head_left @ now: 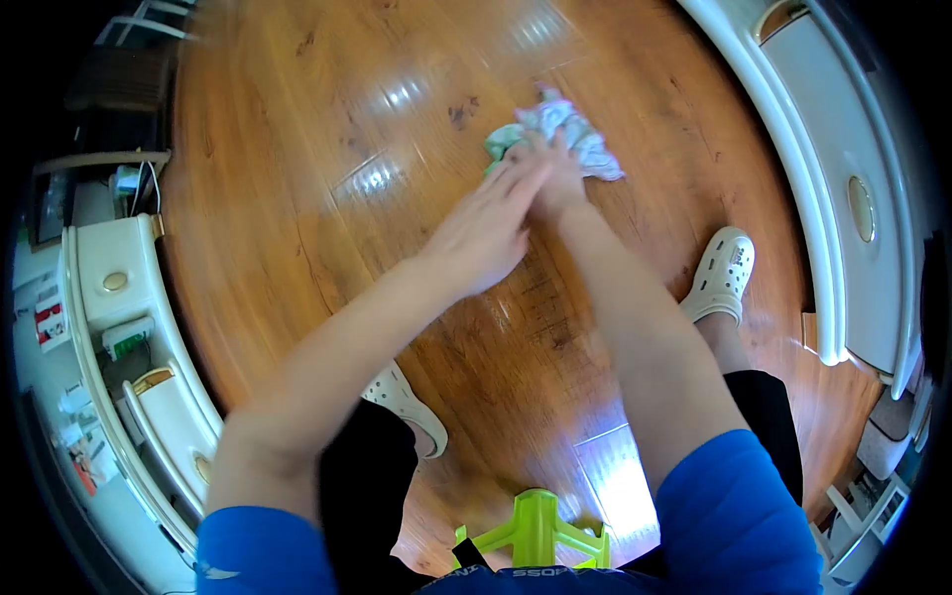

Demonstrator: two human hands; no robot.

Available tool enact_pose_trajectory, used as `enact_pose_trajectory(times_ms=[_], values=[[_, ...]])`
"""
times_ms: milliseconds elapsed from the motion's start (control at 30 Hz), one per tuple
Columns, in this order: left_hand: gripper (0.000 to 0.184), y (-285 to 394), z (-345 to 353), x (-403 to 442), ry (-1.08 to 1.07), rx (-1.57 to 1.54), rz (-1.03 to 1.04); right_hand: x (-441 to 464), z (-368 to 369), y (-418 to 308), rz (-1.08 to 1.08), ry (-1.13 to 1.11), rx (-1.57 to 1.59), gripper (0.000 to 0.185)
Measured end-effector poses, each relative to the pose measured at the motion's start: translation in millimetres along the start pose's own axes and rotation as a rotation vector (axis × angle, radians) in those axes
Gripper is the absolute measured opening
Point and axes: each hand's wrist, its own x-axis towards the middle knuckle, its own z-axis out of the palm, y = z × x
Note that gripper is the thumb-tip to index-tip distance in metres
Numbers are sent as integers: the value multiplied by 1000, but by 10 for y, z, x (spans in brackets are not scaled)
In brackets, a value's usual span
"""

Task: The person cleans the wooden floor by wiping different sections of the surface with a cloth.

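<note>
A crumpled cloth, pale blue-white with pinkish edges and a green part, lies against the wooden floor ahead of me. My right hand reaches onto its near side, fingers bent down over the fabric and slightly blurred. Beside it, my left hand has its fingers stretched out, their tips touching or overlapping the right hand. Whether the left fingertips also touch the cloth is hidden.
The wood floor spreads between white drawer cabinets at left and right. My white clogs stand on either side. A lime-green stool is below me.
</note>
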Motion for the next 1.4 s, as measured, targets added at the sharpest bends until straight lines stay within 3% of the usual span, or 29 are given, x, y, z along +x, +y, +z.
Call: enact_pose_trajectory(times_ms=[100, 233, 267, 333, 367, 400, 433, 633, 733, 800, 867, 933, 1100, 1233, 1333, 1400], values=[[70, 185, -413, -850, -237, -46, -54, -659, 184, -79, -77, 115, 109, 45], [70, 267, -630, -2018, -354, -253, -383, -2133, 275, -15, 52, 129, 241, 46], [70, 175, -565, -2307, -355, -256, -381, -2579, 389, 33, 144, 118, 264, 45], [68, -9, -442, -2735, -231, -488, -664, -3132, 527, 63, 233, 102, 287, 45], [68, -34, -442, -2792, -234, -496, -670, -3313, 560, 56, 335, 110, 221, 43], [66, -63, -437, -2837, -67, -643, -755, -3408, 586, 71, 434, 117, 155, 42], [64, -65, -443, -2848, 110, -782, -841, -3293, 555, 118, 435, 142, 141, 41], [60, 31, -742, -2674, 103, -843, -924, -1417, 331, 656, 305, 440, 30, 38], [59, -20, -736, -2681, 113, -880, -970, -373, 157, 656, 393, 321, 11, 42], [59, 19, -707, -2622, 124, -929, -988, -141, 133, 376, 424, 253, 32, 44], [58, 52, -714, -2504, 93, -1003, -859, -112, 270, 79, 35, 160, -211, 46], [57, 59, -668, -2429, 102, -1030, -808, -594, 413, -379, -101, 172, -103, 49], [56, 86, -588, -2423, 51, -1011, -701, -2453, 630, -916, -205, -93, 233, 39], [53, 51, -621, -2614, 12, -1006, -748, -3839, 825, -602, -288, -290, 159, 41], [49, -17, -620, -2754, 22, -1050, -853, -3672, 909, -424, -409, -368, 79, 40], [46, -17, -608, -2811, 82, -1074, -907, -3078, 840, -482, -439, -261, 49, 35]])
